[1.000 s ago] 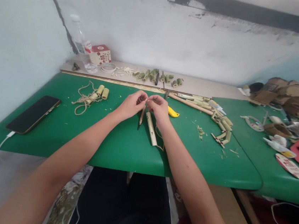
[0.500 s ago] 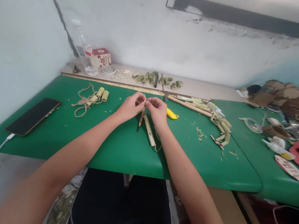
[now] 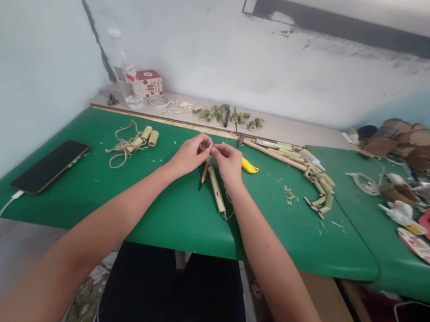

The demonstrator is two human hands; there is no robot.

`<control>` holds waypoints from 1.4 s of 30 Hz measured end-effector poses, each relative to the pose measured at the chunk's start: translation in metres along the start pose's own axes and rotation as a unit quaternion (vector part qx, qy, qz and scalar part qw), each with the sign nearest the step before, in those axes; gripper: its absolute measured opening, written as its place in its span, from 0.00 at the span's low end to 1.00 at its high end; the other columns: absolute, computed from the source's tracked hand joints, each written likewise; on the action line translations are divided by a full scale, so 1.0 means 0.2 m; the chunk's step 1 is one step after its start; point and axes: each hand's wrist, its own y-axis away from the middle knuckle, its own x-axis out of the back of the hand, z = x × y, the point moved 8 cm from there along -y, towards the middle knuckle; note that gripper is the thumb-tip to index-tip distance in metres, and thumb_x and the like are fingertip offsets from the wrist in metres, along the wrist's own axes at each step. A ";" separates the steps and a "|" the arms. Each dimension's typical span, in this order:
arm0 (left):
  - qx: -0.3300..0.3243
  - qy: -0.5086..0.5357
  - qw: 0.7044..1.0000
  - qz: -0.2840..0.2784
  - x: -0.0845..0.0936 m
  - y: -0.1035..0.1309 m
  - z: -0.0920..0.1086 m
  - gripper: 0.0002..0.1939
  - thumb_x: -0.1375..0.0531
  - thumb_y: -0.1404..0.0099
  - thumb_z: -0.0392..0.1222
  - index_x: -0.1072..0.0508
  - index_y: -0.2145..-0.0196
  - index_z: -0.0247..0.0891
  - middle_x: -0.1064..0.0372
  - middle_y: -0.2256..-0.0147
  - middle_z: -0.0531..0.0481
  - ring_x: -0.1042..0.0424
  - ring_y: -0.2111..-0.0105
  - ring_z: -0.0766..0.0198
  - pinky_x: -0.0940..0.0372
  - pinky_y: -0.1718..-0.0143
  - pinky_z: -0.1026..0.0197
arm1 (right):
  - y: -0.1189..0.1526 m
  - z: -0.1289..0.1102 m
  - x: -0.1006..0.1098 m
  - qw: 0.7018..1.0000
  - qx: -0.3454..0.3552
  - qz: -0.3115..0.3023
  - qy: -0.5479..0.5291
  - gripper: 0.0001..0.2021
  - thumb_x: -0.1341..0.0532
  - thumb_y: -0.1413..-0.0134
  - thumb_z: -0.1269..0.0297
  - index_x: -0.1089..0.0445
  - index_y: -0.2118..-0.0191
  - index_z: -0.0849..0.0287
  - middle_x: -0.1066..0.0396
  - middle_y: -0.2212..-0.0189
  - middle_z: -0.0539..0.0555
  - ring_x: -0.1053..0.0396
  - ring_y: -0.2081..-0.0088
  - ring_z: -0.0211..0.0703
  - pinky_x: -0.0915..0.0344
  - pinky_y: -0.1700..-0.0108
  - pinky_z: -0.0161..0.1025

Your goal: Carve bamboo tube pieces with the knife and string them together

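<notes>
My left hand [image 3: 190, 154] and my right hand [image 3: 228, 165] meet over the middle of the green table, thumbs and fingers pinched together. Between their fingertips shows a small pale piece [image 3: 210, 148], too small to name for certain. Just below them is a slotted bamboo stick [image 3: 217, 191], with thin cord at its lower end; its upper end is partly covered by my right hand. Beside it, under my left fingers, a slim brown tool with a dark tip [image 3: 203, 175] points toward me. Close to my right hand lies a yellow-handled cutter [image 3: 250, 165], partly hidden by that hand.
Bamboo tubes with twine [image 3: 135, 145] and a phone [image 3: 51, 166] lie on the left. A wooden-handled hammer [image 3: 273, 153] and linked bamboo pieces [image 3: 322, 187] are right. Along the back board stand a bottle [image 3: 126, 77], a box [image 3: 148, 83] and cut bamboo [image 3: 214, 114].
The whole view has shifted slightly, with things appearing a little further right. Both hands keep their pinch at nearly the same spot over the table.
</notes>
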 end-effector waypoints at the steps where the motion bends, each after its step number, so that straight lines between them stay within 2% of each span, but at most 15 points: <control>1: -0.004 -0.006 1.000 -0.002 0.00 0.00 0.00 0.03 0.41 0.30 0.36 0.30 0.58 0.39 0.27 0.63 0.52 0.34 0.73 0.70 0.38 0.68 0.63 | 0.00 -0.01 0.00 1.000 0.008 0.001 0.008 0.08 0.30 0.50 0.57 0.21 0.67 0.56 0.22 0.72 0.51 0.27 0.67 0.44 0.30 0.61 0.41; 7: -0.036 -0.047 0.998 -0.008 0.01 0.01 0.04 0.06 0.43 0.29 0.35 0.29 0.55 0.39 0.25 0.58 0.48 0.29 0.66 0.66 0.33 0.59 0.60 | 0.03 -0.05 -0.01 0.995 0.047 0.013 0.087 0.04 0.33 0.47 0.62 0.21 0.68 0.56 0.21 0.70 0.52 0.28 0.67 0.44 0.30 0.59 0.43; 14: -0.028 -0.025 0.999 0.005 0.03 -0.01 0.04 0.07 0.43 0.30 0.34 0.29 0.54 0.39 0.24 0.57 0.48 0.28 0.65 0.65 0.33 0.57 0.59 | 0.02 -0.03 -0.02 0.999 0.026 0.012 0.019 0.05 0.31 0.48 0.61 0.22 0.67 0.55 0.20 0.69 0.52 0.26 0.65 0.45 0.28 0.57 0.43; 20: -0.026 -0.021 0.999 0.013 0.02 0.00 0.04 0.06 0.42 0.29 0.35 0.30 0.55 0.39 0.25 0.58 0.49 0.28 0.67 0.66 0.33 0.59 0.60 | 0.01 -0.02 0.00 0.999 0.039 0.025 -0.009 0.09 0.28 0.52 0.57 0.22 0.67 0.54 0.20 0.67 0.52 0.24 0.64 0.46 0.26 0.55 0.45; 25: -0.012 0.001 1.000 0.019 0.02 0.00 0.04 0.05 0.42 0.30 0.36 0.30 0.56 0.40 0.26 0.62 0.52 0.30 0.70 0.67 0.34 0.63 0.62 | 0.01 0.00 -0.01 0.999 0.019 0.024 -0.019 0.13 0.26 0.54 0.54 0.24 0.66 0.54 0.21 0.66 0.52 0.24 0.62 0.45 0.25 0.53 0.45; 35: 0.016 0.017 0.999 0.036 0.03 0.00 0.00 0.05 0.41 0.31 0.35 0.30 0.57 0.40 0.27 0.63 0.52 0.33 0.74 0.70 0.38 0.69 0.64 | 0.01 0.01 0.00 0.999 -0.008 0.021 -0.043 0.12 0.26 0.57 0.58 0.25 0.67 0.54 0.23 0.69 0.50 0.27 0.64 0.44 0.28 0.60 0.42; 42: 0.018 0.014 0.999 0.032 0.03 0.00 -0.01 0.04 0.39 0.34 0.36 0.29 0.60 0.39 0.26 0.65 0.52 0.33 0.73 0.69 0.37 0.69 0.64 | 0.00 0.00 0.01 0.999 -0.007 0.027 -0.025 0.12 0.28 0.56 0.56 0.25 0.66 0.54 0.24 0.69 0.50 0.27 0.64 0.44 0.28 0.61 0.42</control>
